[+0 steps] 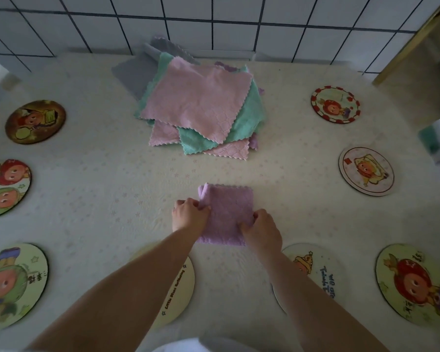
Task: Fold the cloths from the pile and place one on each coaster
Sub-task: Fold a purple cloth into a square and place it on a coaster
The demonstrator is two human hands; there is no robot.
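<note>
Here, lilac cloth folded square.

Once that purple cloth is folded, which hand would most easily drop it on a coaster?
Probably the right hand: it already grips the purple cloth, and a bare coaster lies just beside its wrist. The left hand grips too.

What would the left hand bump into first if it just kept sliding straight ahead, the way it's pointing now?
Probably only the lilac cloth it already pinches. Past that, the left hand would likely cross bare tablecloth and then meet the near edge of the cloth pile, though depth is hard to judge.
</note>
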